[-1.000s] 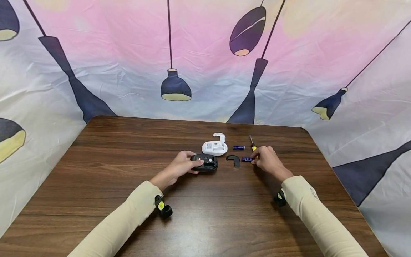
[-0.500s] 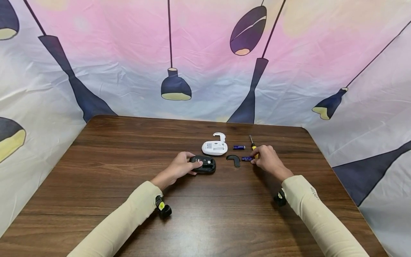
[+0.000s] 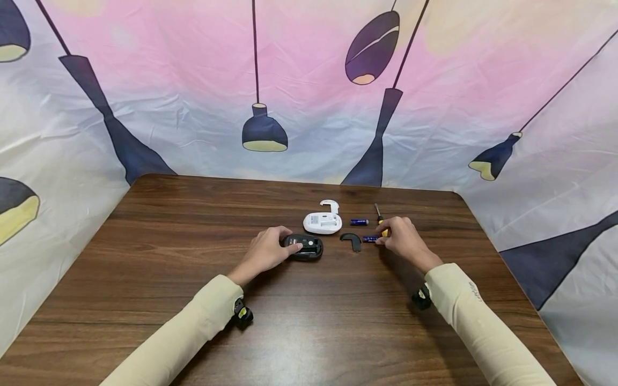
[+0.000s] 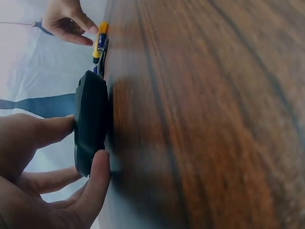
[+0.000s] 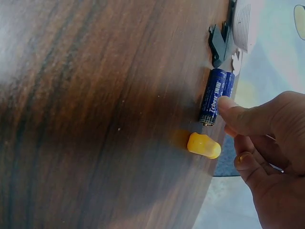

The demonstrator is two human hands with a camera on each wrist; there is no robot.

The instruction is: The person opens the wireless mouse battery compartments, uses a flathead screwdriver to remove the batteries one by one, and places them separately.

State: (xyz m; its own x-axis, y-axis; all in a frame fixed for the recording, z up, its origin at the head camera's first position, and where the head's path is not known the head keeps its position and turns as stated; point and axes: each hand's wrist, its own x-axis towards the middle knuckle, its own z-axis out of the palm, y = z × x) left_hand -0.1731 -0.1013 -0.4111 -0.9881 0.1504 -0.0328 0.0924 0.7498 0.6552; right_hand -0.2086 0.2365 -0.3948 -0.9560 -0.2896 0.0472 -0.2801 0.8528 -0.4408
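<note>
Upside down on the table, a black computer mouse (image 3: 313, 252) shows its open battery bay. My left hand (image 3: 265, 249) holds its left end, thumb on the underside and fingers round the edge; in the left wrist view the mouse (image 4: 90, 121) sits edge-on between thumb and fingers. My right hand (image 3: 404, 239) pinches the right end of a blue battery (image 3: 369, 239) lying on the table. Up close, the thumb overlaps the battery's (image 5: 213, 95) side while the fingertip opposite is mostly hidden. Between the mouse and this battery lies a black hooked battery cover (image 3: 354, 240).
Behind the black mouse lies an overturned white mouse (image 3: 318, 221), its bay open, with a white cover (image 3: 332, 203) beyond it. A second blue battery (image 3: 359, 222) lies farther back. The yellow-handled screwdriver (image 3: 379, 214) is partly behind my right hand. A printed cloth (image 3: 309, 64) surrounds the table.
My left hand has shifted the black mouse slightly left and toward me, away from the white mouse. My right hand has stayed at the same battery with hardly any movement.
</note>
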